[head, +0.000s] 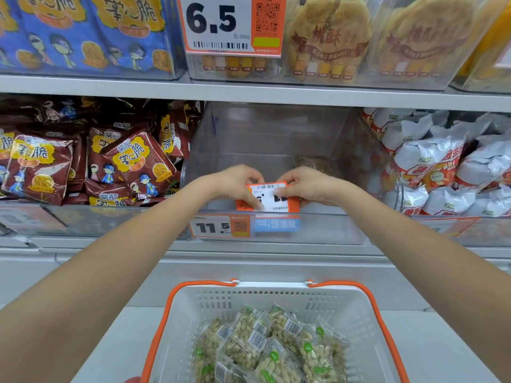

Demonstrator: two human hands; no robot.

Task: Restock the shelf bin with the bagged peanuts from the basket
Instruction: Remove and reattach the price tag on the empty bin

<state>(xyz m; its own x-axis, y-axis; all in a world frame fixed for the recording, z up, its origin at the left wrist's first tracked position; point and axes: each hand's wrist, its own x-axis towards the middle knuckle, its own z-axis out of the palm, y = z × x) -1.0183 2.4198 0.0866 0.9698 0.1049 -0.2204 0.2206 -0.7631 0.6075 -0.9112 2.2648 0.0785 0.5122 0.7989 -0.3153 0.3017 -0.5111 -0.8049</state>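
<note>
Head view: peanut bags [273, 346] in basket [367, 322], below both hands' [237, 183] grip.

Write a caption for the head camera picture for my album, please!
Both hands hold a price tag at the nearly empty bin; peanuts wait in the basket.

Both hands pinch an orange price tag [267, 197], held upside down over the front rim of a clear bin [265, 139]: left hand [235, 182] at its left end, right hand [307, 186] at its right. One packet [312, 163] lies in the bin. Below, a white basket [359, 313] with orange handles holds bagged peanuts [271, 346].
</note>
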